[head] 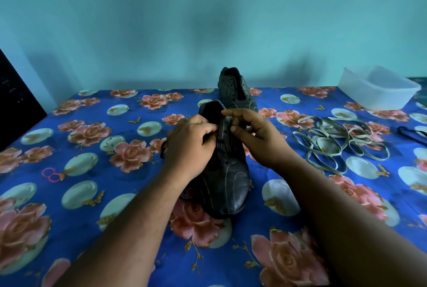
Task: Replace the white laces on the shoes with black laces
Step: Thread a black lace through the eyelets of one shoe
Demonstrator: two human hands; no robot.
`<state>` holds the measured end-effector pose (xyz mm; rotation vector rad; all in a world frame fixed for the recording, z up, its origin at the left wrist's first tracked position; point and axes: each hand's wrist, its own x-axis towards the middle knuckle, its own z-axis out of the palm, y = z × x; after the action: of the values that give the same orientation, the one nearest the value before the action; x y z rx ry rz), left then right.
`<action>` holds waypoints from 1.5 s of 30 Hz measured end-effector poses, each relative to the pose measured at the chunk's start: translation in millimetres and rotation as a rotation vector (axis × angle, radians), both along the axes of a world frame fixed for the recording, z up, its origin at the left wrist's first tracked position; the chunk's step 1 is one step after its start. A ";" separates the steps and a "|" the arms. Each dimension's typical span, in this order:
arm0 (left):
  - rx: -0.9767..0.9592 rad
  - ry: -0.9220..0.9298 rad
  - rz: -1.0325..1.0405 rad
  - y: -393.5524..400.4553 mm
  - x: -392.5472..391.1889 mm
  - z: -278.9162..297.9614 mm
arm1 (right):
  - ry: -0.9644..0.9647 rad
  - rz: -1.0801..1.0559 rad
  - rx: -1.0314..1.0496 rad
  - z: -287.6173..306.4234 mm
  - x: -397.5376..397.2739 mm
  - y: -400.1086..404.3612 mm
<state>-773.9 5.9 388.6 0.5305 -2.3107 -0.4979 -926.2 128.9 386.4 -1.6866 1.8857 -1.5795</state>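
A: Two dark shoes sit on the flowered blue cloth point(97, 125) in the head view. The near shoe point(227, 178) lies between the hands with its toe toward the camera; the far shoe point(235, 89) stands behind it, close to the teal wall point(184, 20).

B: And the hands?

A: The left hand point(191, 145) has its fingers curled in against the left side of the near shoe's eyelet area, gripping there. A black lace point(163, 148) shows as a dark loop just left of that hand, though whether the fingers pinch the lace itself or only the shoe's edge is hidden. The right hand point(256, 134) has its fingers bent at the right side of the eyelets, thumb and forefinger tips at the shoe's upper; I cannot tell what they pinch.

B: Where are the white laces?

A: Off the shoes, in a loose tangle point(339, 143) on the cloth, to the right of the right hand and apart from it.

B: Anything else?

A: A clear plastic tub point(379, 88) at the far right, a dark strap-like piece point(411, 133) at the right edge that may be another black lace, and two small pink rings point(51, 175) touching each other on the left.
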 end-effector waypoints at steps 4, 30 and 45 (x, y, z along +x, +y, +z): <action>0.079 0.052 -0.050 -3.5 0.8 -2.4 | -0.012 -0.057 0.027 3.1 -2.4 4.6; 0.602 -0.005 -0.311 -36.5 17.1 -7.8 | -0.524 -0.095 -0.163 16.5 -5.2 12.5; 0.661 -0.036 -0.260 -38.6 16.4 -12.9 | -0.586 -0.681 -0.249 12.8 -45.9 24.7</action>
<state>-757.5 -32.7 375.6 0.5399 -2.2289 -1.4089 -972.1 153.6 399.2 -0.4904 2.0703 -2.2894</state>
